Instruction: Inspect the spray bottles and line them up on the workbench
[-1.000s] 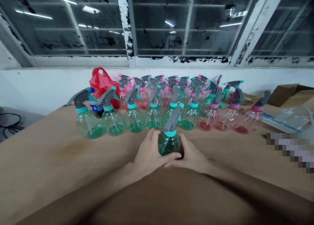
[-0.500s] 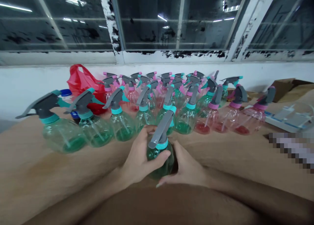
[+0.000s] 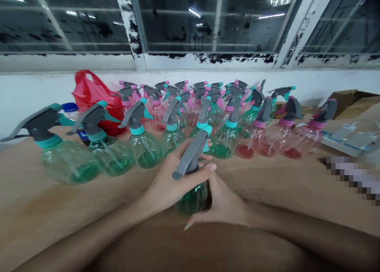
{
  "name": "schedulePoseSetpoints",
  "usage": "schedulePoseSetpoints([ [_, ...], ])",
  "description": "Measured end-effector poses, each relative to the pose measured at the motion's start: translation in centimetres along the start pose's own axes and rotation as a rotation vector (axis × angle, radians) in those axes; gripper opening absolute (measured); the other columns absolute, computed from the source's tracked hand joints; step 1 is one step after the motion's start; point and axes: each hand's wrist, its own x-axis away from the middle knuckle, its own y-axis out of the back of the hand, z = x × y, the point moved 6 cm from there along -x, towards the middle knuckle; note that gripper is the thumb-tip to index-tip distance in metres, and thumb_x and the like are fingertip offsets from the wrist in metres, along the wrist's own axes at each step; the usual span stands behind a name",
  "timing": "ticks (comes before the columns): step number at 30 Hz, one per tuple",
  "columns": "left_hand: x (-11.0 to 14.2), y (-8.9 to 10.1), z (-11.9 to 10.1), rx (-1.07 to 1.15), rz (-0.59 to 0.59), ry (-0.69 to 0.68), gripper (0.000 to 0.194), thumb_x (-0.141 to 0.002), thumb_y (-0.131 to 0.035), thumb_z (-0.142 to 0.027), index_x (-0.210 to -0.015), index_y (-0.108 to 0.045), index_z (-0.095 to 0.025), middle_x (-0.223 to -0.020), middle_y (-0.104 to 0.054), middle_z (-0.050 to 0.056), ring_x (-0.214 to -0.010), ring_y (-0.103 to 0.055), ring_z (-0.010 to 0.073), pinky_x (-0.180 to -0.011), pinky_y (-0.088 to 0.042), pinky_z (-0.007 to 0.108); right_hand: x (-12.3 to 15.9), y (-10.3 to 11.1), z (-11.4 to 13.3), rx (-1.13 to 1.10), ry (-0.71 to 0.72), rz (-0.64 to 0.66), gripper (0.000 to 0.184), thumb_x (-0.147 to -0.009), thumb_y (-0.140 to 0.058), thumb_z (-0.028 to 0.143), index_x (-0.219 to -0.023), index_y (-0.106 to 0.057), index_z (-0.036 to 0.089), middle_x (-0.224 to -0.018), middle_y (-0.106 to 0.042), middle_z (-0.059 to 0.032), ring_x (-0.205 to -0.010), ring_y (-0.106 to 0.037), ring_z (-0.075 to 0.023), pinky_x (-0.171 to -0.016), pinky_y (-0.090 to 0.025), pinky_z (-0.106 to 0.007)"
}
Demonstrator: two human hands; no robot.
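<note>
The green bottle (image 3: 191, 199) sits between both hands: the left hand (image 3: 175, 177) grips its neck, the right hand (image 3: 227, 201) cups its body. Beyond stand more spray bottles (image 3: 147, 149) (some green, some pink), the front ones holding shallow green or red liquid (image 3: 245, 151).
</note>
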Motion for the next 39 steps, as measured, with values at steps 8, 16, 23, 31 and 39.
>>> schedulePoseSetpoints([
  [8,0.1,0.4,0.4,-0.042,-0.01,-0.038,0.023,-0.078,-0.06,-0.029,-0.099,-0.051,-0.029,-0.086,-0.069,0.0,-0.088,-0.068,0.0232,-0.079,-0.056,0.04,-0.3,-0.1,0.4,0.045,0.092,0.069,0.118,-0.056,-0.079,0.05,-0.144,-0.005,0.024,-0.15,-0.021,-0.0121,-0.137,-0.021,-0.031,-0.111,-0.025,-0.048],
  [16,0.1,0.2,-0.3,-0.068,-0.046,0.065,0.03,-0.071,-0.054,-0.014,-0.099,-0.051,-0.024,-0.083,-0.071,0.0,-0.079,-0.069,0.019,-0.072,-0.055,0.03,1.5,1.2,-2.9,0.218,0.012,0.28,0.104,-0.064,-0.067,0.062,-0.145,-0.016,0.022,-0.146,-0.032,-0.0144,-0.133,-0.031,-0.0317,-0.108,-0.028,-0.05],
  [23,0.3,-0.1,-0.6,0.002,0.035,0.06,0.043,-0.074,-0.05,-0.01,-0.115,-0.048,-0.022,-0.096,-0.072,0.001,-0.093,-0.067,0.0171,-0.084,-0.052,0.028,2.1,1.4,-3.9,0.343,-0.026,0.367,0.085,-0.074,-0.056,0.065,-0.141,-0.031,0.019,-0.147,-0.032,-0.0134,-0.136,-0.026,-0.0272,-0.111,-0.024,-0.048],
  [31,0.1,-0.4,-0.6,-0.092,0.126,0.037,0.048,-0.074,-0.049,-0.011,-0.12,-0.05,-0.025,-0.094,-0.071,0.0,-0.079,-0.067,0.0165,-0.071,-0.051,0.027,1.8,1.7,-2.9,0.337,0.007,0.319,0.073,-0.08,-0.054,0.059,-0.138,-0.036,0.019,-0.14,-0.044,-0.0111,-0.132,-0.035,-0.0251,-0.109,-0.029,-0.046],
  [39,-0.2,-0.3,-0.2,-0.087,0.104,0.059,0.049,-0.071,-0.05,-0.014,-0.119,-0.05,-0.023,-0.087,-0.072,0.0,-0.066,-0.066,0.0177,-0.062,-0.051,0.028,1.9,1.7,-3.0,0.378,0.011,0.329,0.076,-0.078,-0.054,0.061,-0.137,-0.039,0.015,-0.14,-0.044,-0.013,-0.133,-0.033,-0.0257,-0.108,-0.03,-0.046],
])
